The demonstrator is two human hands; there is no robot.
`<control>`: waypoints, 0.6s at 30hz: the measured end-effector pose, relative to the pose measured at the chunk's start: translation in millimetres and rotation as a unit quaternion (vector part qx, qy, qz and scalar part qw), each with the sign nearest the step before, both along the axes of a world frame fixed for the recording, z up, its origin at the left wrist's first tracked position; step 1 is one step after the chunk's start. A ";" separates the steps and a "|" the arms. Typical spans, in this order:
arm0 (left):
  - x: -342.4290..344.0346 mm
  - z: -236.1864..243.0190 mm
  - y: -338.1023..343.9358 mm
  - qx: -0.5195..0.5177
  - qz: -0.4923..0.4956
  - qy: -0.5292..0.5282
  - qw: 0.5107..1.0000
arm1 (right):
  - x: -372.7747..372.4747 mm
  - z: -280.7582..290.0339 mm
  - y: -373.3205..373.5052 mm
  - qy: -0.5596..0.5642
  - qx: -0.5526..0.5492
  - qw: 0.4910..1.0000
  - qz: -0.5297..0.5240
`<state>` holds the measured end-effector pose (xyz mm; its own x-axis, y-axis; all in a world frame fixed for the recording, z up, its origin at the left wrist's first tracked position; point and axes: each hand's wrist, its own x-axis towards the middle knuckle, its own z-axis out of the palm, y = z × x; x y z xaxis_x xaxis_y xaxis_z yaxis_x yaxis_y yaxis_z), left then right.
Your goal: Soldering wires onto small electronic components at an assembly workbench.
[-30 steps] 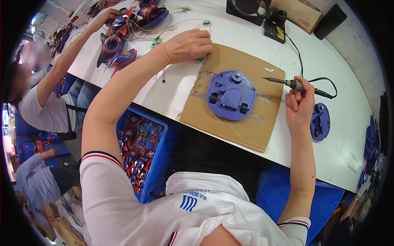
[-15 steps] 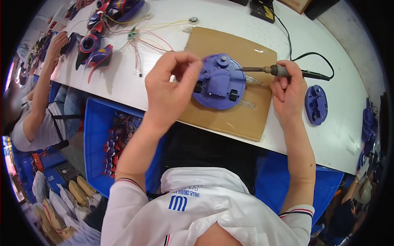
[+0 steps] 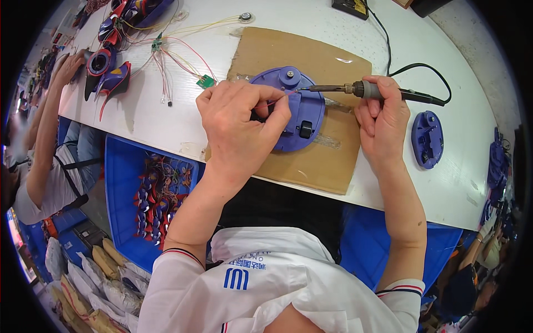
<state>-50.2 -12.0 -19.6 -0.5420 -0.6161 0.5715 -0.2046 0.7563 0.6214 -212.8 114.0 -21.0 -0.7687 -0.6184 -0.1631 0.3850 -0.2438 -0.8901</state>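
A purple round toy base (image 3: 308, 108) with black wheels lies on taped cardboard (image 3: 344, 166). My left hand (image 3: 239, 119) pinches a thin red wire (image 3: 269, 104) over the base's left part, partly hiding it. My right hand (image 3: 383, 119) grips a soldering iron (image 3: 347, 88), its tip on or just above the base beside the pinched wire; I cannot tell if they touch. A green circuit board (image 3: 205, 81) with wires lies just left of the cardboard. A second purple base (image 3: 427, 141) rests right of my right hand.
Purple-and-red shells (image 3: 105, 75) and wired parts lie on the white table (image 3: 166, 127). A co-worker's hand (image 3: 71, 66) is at the far left. A blue bin (image 3: 119, 194) of parts is below. The iron's cord loops behind its stand (image 3: 350, 8).
My left hand has come from the back left down onto the base, now with red wire in it. The iron has moved left over the base. The green board now shows beside the cardboard.
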 end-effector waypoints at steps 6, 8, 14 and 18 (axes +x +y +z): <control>-0.1 -2.9 -0.1 0.012 -0.001 0.011 1.000 | 0.5 -1.8 -2.1 0.026 0.022 0.999 -0.006; -0.5 -3.6 -0.7 0.015 -0.001 0.015 1.000 | 0.9 -1.7 -2.8 0.028 0.026 0.999 -0.008; -2.4 -5.4 -2.0 0.010 -0.002 0.024 1.000 | 2.3 0.7 -4.2 0.009 0.012 1.000 -0.013; -2.9 -6.1 -1.5 0.011 -0.005 0.028 1.000 | 2.3 0.6 -3.8 0.020 0.017 1.000 -0.009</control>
